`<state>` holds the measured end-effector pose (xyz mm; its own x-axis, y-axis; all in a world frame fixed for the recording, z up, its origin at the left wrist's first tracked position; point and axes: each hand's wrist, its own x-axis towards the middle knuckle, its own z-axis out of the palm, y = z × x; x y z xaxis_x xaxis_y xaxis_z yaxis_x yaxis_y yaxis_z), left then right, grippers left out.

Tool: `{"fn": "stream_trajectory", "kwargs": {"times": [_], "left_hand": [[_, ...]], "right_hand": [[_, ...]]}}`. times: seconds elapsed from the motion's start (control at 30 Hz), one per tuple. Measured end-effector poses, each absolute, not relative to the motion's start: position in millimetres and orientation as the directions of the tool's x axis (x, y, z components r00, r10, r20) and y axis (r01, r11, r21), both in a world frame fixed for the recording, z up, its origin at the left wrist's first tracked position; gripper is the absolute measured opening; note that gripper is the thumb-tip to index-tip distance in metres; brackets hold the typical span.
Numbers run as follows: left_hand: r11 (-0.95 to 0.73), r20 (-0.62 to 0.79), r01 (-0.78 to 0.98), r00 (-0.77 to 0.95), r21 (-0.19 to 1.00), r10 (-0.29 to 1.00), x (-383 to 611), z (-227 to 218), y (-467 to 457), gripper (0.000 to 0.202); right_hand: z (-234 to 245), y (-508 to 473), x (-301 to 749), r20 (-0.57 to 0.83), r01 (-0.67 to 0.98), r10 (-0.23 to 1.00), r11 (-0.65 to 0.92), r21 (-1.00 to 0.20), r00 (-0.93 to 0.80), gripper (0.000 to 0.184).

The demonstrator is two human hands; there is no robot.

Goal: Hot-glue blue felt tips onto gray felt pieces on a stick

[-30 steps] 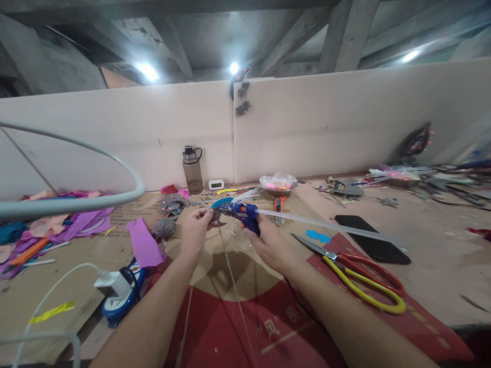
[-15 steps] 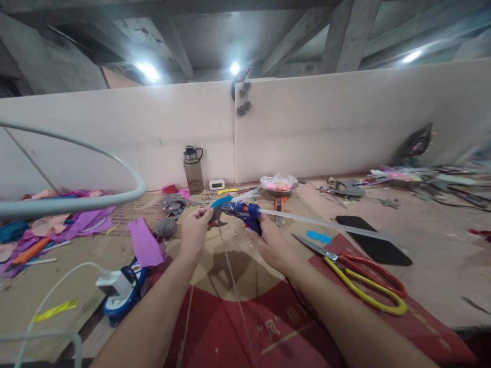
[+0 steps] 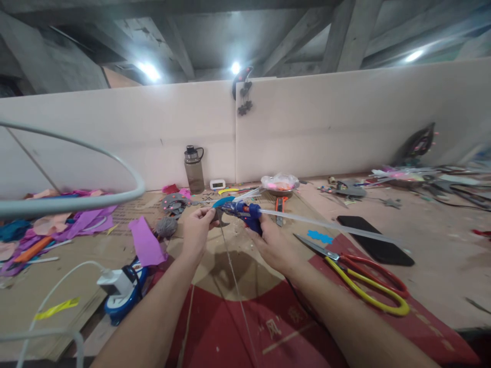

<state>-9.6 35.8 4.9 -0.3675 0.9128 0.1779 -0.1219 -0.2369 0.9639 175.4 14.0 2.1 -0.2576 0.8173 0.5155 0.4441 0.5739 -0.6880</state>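
My right hand [image 3: 268, 240] is wrapped round a blue glue gun [image 3: 251, 217], and a long clear glue stick [image 3: 318, 221] juts from its back toward the right. My left hand [image 3: 198, 227] pinches a small curved piece [image 3: 221, 217], dark grey with a blue upper part [image 3: 223, 201]. The gun's nozzle meets or nearly meets this piece; whether they touch I cannot tell. A thin string [image 3: 235, 276] hangs from the piece down toward me. Below both hands lies cardboard with a red printed part [image 3: 226, 327].
Right of my hands lie red-and-yellow-handled scissors [image 3: 360, 276], a blue wavy cutout [image 3: 319, 236] and a black phone [image 3: 374, 240]. Behind are a utility knife [image 3: 280, 209], a bowl [image 3: 280, 185] and a bottle [image 3: 194, 171]. Purple felt [image 3: 146, 243] and a power strip [image 3: 126, 301] are left.
Both hands hold nearly the same pose, the nozzle still at the curved piece. The whole view has shifted very slightly.
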Motion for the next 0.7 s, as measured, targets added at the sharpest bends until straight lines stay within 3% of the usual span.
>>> {"fn": "stream_trajectory", "kwargs": {"times": [0.7], "left_hand": [[-0.226, 0.158, -0.157, -0.36, 0.961, 0.92, -10.1, 3.2, 37.3, 0.029]], "right_hand": [[0.9, 14.8, 174.9, 0.51, 0.465, 0.824, 0.563, -0.683, -0.247, 0.035]]}}
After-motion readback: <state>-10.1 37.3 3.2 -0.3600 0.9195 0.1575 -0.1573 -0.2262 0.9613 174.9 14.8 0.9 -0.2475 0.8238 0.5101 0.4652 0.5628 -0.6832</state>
